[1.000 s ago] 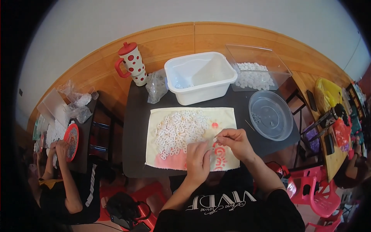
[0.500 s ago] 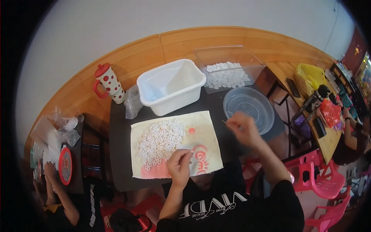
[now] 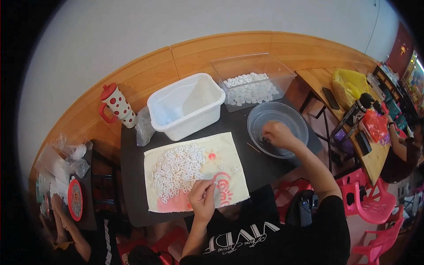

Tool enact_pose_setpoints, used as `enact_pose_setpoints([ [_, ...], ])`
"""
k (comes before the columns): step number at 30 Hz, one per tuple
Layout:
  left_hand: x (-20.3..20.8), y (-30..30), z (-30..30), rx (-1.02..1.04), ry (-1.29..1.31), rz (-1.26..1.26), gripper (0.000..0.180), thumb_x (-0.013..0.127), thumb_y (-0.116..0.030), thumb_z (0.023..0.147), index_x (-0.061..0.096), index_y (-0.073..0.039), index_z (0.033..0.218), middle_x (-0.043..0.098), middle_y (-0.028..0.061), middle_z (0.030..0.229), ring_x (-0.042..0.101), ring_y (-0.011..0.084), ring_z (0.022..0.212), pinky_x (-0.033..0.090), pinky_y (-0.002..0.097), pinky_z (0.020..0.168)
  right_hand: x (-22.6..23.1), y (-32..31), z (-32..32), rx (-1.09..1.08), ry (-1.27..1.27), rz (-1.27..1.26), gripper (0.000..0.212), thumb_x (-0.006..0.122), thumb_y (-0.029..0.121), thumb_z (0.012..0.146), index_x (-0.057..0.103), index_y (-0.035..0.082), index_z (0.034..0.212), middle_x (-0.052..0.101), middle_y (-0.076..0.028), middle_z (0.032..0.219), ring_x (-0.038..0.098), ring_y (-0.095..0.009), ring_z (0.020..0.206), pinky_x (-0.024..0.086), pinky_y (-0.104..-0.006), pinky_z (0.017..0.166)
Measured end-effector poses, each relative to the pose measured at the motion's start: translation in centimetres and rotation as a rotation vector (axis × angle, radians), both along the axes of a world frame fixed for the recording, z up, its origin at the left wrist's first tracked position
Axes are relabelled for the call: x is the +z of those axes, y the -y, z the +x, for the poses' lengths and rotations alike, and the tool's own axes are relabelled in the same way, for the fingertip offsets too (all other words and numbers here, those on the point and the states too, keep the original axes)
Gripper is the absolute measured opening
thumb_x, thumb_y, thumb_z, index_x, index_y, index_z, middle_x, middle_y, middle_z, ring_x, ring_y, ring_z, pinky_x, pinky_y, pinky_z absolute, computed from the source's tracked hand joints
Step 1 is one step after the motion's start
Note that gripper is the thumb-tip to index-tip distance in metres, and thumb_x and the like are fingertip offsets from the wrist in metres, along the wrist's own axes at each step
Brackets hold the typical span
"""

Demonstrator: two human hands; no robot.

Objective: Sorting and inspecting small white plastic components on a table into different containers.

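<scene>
My left hand (image 3: 203,199) is pinched closed over the lower edge of a cream cloth (image 3: 227,150), a small white piece showing at its fingertips. On the cloth lies a pile of small white ring-like pieces (image 3: 179,165), with a few loose ones to the right. My right hand (image 3: 279,134) reaches into a shallow clear round bowl (image 3: 300,128), its fingers curled over small thin greyish bits (image 3: 260,138). What its fingertips hold is hidden. A thin tan stick (image 3: 253,147) lies on the dark table just left of the bowl.
Behind the cloth stand a white plastic tub (image 3: 190,123), a clear box of white pieces (image 3: 251,90), a plastic bag (image 3: 144,128) and a dotted tumbler (image 3: 120,106). At the left, another person's hands work beside a red-rimmed tray (image 3: 76,199). Pink chairs (image 3: 371,205) stand at right.
The right hand has let go of the thin stick, now on the table, and moved down into the bowl. The left hand stays pinched over the cloth. The view has shifted slightly.
</scene>
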State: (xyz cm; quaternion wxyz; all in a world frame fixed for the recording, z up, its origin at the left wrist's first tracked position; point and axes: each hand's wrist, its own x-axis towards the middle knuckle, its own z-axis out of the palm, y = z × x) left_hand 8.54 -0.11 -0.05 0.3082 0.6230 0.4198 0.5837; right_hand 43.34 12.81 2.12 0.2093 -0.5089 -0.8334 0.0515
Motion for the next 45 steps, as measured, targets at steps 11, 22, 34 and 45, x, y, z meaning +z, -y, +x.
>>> enact_pose_setpoints([
  [11,0.0,-0.1,-0.1,-0.011,-0.042,0.01,0.016,0.066,0.007,0.086,0.07,0.004,0.101,0.065,0.0108,0.085,0.059,0.014,0.069,0.045,0.0235,0.062,2.5,1.8,1.2,-0.255,-0.439,-0.201,0.01,0.067,0.008,0.083,0.066,-0.001,0.087,0.065,-0.009,0.076,0.061,-0.017,0.071,0.048,-0.0317,0.062],
  [22,0.3,0.0,-0.3,-0.029,-0.052,-0.014,0.016,0.066,0.006,0.086,0.07,0.005,0.101,0.066,0.0121,0.085,0.062,0.016,0.07,0.047,0.0249,0.063,2.4,1.6,0.6,-0.211,-0.47,-0.216,0.01,0.067,0.005,0.08,0.064,-0.004,0.079,0.065,-0.008,0.07,0.057,-0.014,0.063,0.046,-0.03,0.06],
  [34,0.6,-0.1,-0.2,-0.03,0.002,0.028,0.017,0.068,0.007,0.085,0.07,0.003,0.101,0.062,0.0051,0.081,0.048,0.0067,0.064,0.035,0.0206,0.056,3.7,2.9,-1.6,-0.238,-1.244,-0.66,0.009,0.065,0.013,0.093,0.063,0.006,0.088,0.067,-0.005,0.085,0.058,-0.011,0.071,0.045,-0.0232,0.067],
  [45,0.3,-0.1,-0.8,-0.06,-0.009,-0.031,0.019,0.065,0.008,0.085,0.069,0.005,0.104,0.065,0.0131,0.086,0.062,0.0179,0.071,0.047,0.026,0.064,3.7,3.8,-6.8,-0.107,-0.894,-0.163,0.003,0.064,0.0,0.089,0.066,-0.001,0.087,0.067,-0.006,0.084,0.061,-0.01,0.076,0.048,-0.0233,0.068],
])
